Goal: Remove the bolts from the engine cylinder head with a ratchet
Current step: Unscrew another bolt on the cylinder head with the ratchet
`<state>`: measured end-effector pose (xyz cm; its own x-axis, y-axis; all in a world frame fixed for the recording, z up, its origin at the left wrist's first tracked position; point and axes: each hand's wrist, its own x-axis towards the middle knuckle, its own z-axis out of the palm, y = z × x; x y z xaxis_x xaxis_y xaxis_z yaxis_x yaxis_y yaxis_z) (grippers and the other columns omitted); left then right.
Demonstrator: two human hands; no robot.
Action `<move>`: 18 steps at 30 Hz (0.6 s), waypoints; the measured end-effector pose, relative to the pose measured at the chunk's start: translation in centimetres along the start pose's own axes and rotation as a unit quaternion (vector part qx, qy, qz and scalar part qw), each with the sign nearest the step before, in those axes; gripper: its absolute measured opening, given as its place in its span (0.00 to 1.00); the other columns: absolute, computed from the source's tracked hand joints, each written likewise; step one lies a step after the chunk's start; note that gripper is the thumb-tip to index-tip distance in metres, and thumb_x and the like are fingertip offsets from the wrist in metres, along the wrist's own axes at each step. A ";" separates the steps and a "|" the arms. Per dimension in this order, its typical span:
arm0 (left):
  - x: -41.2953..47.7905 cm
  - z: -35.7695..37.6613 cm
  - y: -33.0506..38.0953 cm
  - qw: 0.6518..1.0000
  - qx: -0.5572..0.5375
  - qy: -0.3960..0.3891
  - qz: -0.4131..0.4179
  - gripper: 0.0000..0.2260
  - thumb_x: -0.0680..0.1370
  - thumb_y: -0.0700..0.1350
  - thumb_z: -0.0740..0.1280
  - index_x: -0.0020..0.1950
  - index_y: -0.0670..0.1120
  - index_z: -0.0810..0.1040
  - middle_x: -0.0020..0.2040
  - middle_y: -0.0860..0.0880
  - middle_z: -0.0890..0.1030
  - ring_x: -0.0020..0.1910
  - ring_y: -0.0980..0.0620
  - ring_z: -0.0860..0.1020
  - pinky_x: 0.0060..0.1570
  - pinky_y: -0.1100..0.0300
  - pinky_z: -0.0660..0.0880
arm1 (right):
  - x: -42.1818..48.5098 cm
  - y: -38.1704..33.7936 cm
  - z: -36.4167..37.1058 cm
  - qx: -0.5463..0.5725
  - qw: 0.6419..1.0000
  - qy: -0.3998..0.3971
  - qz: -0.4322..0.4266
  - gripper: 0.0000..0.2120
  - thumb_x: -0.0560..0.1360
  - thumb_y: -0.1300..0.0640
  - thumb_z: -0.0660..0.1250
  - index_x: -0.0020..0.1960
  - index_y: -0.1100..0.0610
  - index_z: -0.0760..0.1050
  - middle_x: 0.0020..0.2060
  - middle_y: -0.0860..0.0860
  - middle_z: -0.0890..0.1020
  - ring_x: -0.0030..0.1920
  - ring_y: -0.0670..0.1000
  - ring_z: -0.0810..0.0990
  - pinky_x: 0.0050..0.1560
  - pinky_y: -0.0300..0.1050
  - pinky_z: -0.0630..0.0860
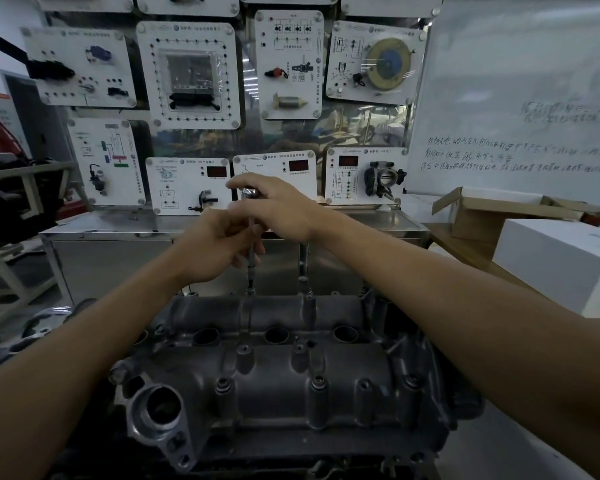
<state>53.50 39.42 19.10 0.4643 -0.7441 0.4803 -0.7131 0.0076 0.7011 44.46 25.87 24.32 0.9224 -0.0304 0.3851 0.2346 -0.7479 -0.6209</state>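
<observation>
Right hand (274, 209) gripping top of chrome ratchet (251, 268), left hand (219, 245) pinching its shaft, grey cylinder head (274, 379)

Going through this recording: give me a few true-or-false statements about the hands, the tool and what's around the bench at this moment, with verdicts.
1. Both hands are on the ratchet. True.
2. The right hand holds the tool lower down than the left hand. False: the right hand is at its top end, and the left hand grips the shaft below it.
3. The ratchet stands roughly upright over the far edge of the cylinder head. True.
4. The whiteboard is blank. False: it carries lines of handwriting.
5. A white box sits to the right of the cylinder head. True.
</observation>
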 end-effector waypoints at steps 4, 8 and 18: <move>0.1 0.3 0.0 0.999 -0.017 -0.029 -0.021 0.11 0.84 0.49 0.57 0.54 0.48 0.78 0.46 0.49 0.86 0.40 0.50 0.85 0.35 0.62 0.79 | 0.1 0.3 -0.1 0.100 0.995 -0.005 -0.004 0.18 0.80 0.65 0.60 0.69 0.61 0.73 0.51 0.64 0.81 0.37 0.48 0.78 0.39 0.39 0.73; 0.2 0.0 -0.1 1.000 0.015 -0.017 -0.021 0.13 0.85 0.49 0.57 0.53 0.45 0.79 0.44 0.50 0.87 0.39 0.51 0.85 0.33 0.64 0.79 | 0.2 0.0 -0.8 -0.067 0.997 0.013 0.021 0.18 0.81 0.59 0.60 0.70 0.58 0.74 0.59 0.49 0.80 0.58 0.48 0.78 0.58 0.42 0.71; 0.3 0.0 0.0 0.993 0.087 0.075 -0.009 0.09 0.81 0.43 0.67 0.43 0.47 0.83 0.34 0.56 0.85 0.32 0.58 0.83 0.29 0.68 0.77 | -0.3 -2.1 0.2 -0.495 0.841 0.213 -0.048 0.12 0.77 0.46 0.64 0.42 0.52 0.67 0.31 0.47 0.63 0.37 0.53 0.71 0.28 0.43 0.55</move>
<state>53.58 39.20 19.21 0.5424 -0.6345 0.5507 -0.7777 -0.1312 0.6148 43.73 27.56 25.30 0.6701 -0.0152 0.7421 -0.2629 -0.9398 0.2182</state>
